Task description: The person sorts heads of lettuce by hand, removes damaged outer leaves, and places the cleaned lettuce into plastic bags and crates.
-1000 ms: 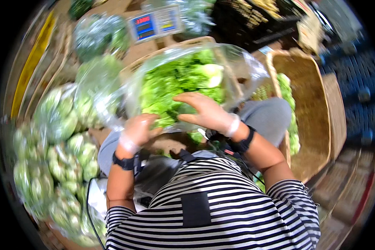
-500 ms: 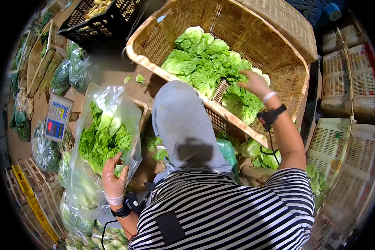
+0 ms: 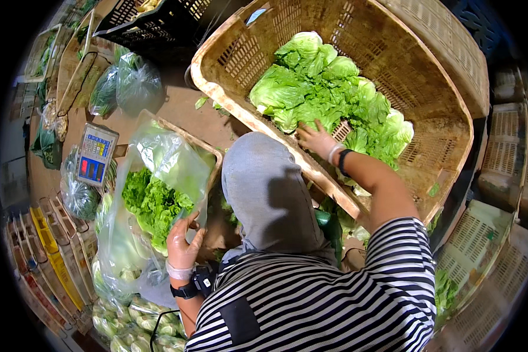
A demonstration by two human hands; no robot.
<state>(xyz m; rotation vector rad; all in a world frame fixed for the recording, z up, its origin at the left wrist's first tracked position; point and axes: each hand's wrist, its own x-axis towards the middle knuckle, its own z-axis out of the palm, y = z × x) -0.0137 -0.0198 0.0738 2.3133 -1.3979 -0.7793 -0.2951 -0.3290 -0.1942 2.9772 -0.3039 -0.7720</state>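
My right hand [image 3: 318,142], in a clear glove, reaches over the near rim of a large tan plastic crate [image 3: 229,97]. Its fingers are spread against the leaves of the green lettuce heads [image 3: 317,73] heaped inside. On the left, a clear plastic bag [image 3: 164,149] stands with its mouth wide, a leafy lettuce [image 3: 158,205] showing within. My left hand [image 3: 183,245], also gloved, has its fingers curled at the bag's near right edge, and its fingertips appear to pinch the plastic. My knee in grey trousers [image 3: 261,188] is between the bag and the crate.
A scale with a keypad [image 3: 97,154] stands left of the bag. Filled plastic bags [image 3: 138,85] lie behind it. A black crate [image 3: 152,29] is at the far left, and stacked pale crates [image 3: 472,240] line the right. Bagged vegetables [image 3: 138,322] lie at lower left.
My right hand has moved left across the lettuce, from the crate's right part to its near left part. My left hand has shifted to the bag's edge. The whole view has shifted.
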